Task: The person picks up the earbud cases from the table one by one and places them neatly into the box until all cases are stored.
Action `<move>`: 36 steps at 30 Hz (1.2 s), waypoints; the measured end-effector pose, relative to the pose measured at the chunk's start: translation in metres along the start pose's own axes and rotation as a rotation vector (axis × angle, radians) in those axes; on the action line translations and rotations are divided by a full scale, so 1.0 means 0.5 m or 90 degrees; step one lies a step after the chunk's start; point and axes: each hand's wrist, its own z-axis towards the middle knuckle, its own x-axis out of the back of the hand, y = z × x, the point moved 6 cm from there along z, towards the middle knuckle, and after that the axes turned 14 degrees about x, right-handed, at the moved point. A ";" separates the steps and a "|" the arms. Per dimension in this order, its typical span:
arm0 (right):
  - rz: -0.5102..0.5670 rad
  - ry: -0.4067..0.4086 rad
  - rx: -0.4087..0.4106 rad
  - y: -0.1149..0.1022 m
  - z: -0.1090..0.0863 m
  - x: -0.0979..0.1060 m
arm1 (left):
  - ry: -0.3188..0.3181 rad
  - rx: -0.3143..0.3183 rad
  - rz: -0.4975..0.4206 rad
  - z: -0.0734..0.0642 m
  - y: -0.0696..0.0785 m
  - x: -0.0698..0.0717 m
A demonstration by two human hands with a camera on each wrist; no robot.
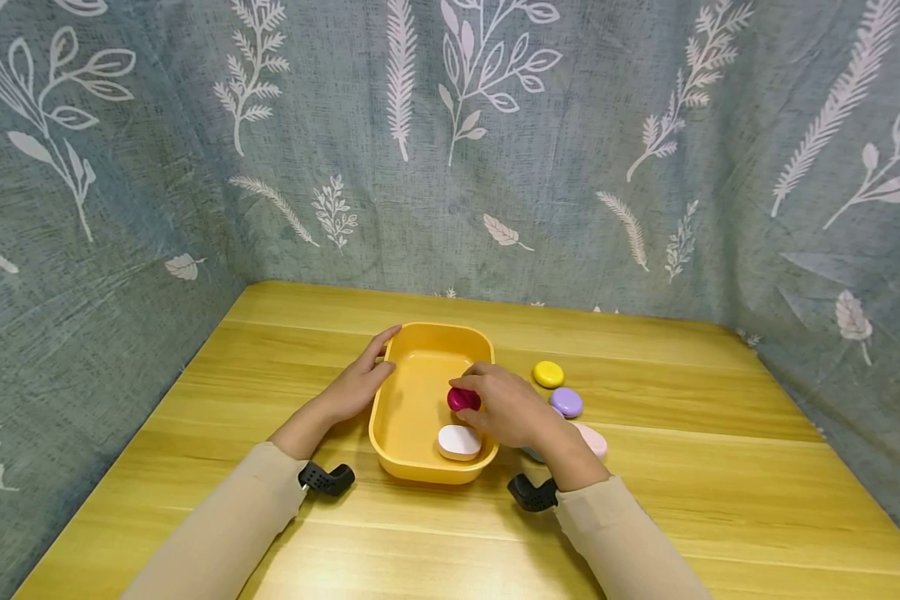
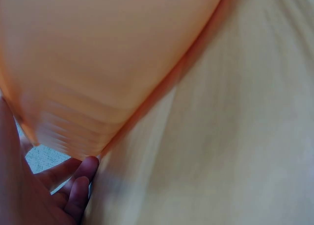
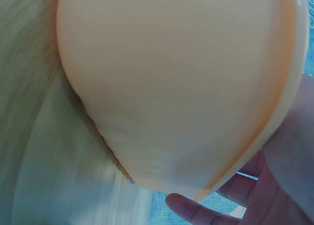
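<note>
A yellow-orange plastic bin point(image 1: 411, 479) sits on the wooden table. My left hand point(image 1: 356, 387) holds its left side, thumb at the rim and fingers along the outside; curled fingers touch the bin's outer wall point(image 2: 98, 78) in the left wrist view. Over the bin's right side, my right hand point(image 1: 506, 408) pinches a small, glossy magenta rounded piece point(image 1: 462, 399) between thumb and fingers. Below that piece, a white-topped oval piece point(image 1: 459, 440) lies in the bin's near right corner. In the right wrist view the bin wall point(image 3: 171, 87) hides the magenta piece.
Right of the bin lie a yellow round piece point(image 1: 548, 374), a lilac piece point(image 1: 567, 402) and a pale pink piece point(image 1: 592, 441). A bluish piece point(image 1: 532, 454) is mostly hidden beneath the right forearm. Patterned grey-blue cloth point(image 1: 420, 208) hangs around the table's back and sides.
</note>
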 end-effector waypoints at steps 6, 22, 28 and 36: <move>-0.013 -0.011 0.005 -0.002 0.002 -0.004 | -0.001 -0.001 -0.007 -0.001 0.001 0.000; -0.020 -0.027 0.007 -0.002 0.006 -0.011 | 0.007 0.012 0.005 0.000 -0.002 0.002; -0.015 -0.029 0.015 -0.003 0.007 -0.012 | 0.003 0.011 0.003 0.001 -0.001 0.002; -0.001 -0.037 0.006 0.000 0.007 -0.015 | -0.006 0.003 -0.003 -0.003 0.004 0.003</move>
